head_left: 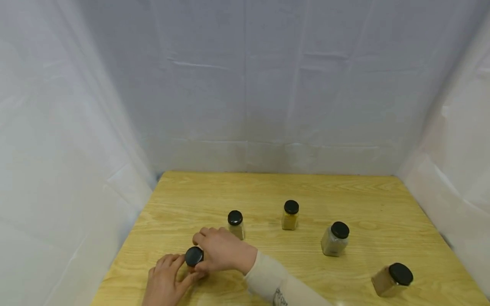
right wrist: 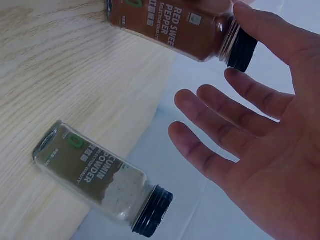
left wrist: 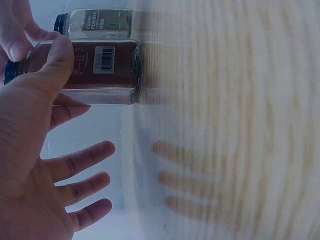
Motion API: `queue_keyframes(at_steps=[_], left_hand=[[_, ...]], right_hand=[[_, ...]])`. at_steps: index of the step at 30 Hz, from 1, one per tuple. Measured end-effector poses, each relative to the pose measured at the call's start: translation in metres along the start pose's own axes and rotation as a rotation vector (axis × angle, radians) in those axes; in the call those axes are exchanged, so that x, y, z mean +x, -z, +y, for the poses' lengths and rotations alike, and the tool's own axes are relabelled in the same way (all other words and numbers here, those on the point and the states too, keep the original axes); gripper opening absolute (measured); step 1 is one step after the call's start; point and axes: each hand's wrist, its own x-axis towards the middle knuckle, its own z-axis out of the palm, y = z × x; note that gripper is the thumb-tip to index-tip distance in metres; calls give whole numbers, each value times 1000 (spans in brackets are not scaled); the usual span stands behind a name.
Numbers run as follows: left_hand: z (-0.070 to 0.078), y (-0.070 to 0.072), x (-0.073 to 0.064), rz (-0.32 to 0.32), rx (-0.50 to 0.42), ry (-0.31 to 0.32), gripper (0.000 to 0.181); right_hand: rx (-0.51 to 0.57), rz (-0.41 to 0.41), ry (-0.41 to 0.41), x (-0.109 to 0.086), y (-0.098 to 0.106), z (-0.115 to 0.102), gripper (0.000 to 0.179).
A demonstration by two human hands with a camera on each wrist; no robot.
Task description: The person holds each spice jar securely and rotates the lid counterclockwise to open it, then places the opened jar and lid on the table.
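A square glass spice jar of reddish-brown powder (left wrist: 107, 67), labelled red sweet pepper in the right wrist view, stands upright on the table at the front left. My left hand (head_left: 164, 280) holds its body between thumb and index finger, with the other fingers spread. Across the black lid (right wrist: 243, 50) reach the thumb and index finger of my right hand (head_left: 226, 250), pinching it at its sides; the other fingers extend free. Just beyond stands a jar of cumin powder (right wrist: 95, 175), black-lidded and untouched, partly hidden behind my right hand in the head view.
Three more black-lidded jars stand apart to the right: a yellow one (head_left: 289, 221), a greyish one (head_left: 333, 244) and a brown one (head_left: 384, 280). The wooden table (head_left: 268, 187) is bordered by white sheeting (head_left: 245, 106) at the back and both sides.
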Motion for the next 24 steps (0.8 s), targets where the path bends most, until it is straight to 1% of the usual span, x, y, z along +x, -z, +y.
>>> queue_keyframes(at_steps=[4, 11, 13, 17, 24], left_hand=[[0, 0, 0, -4, -9, 8, 69], [-1, -1, 1, -32, -2, 19, 57], [-1, -1, 1, -30, -5, 20, 54], [0, -1, 0, -18, -7, 11, 52], [0, 0, 0, -20, 2, 8, 54]], right_hand=[[8, 12, 9, -2, 0, 2, 40], [-36, 3, 39, 2, -3, -4, 47], [-53, 15, 53, 4, -6, -6, 45], [-63, 38, 60, 5, -8, -9, 39], [-42, 44, 61, 1, -5, -9, 40]])
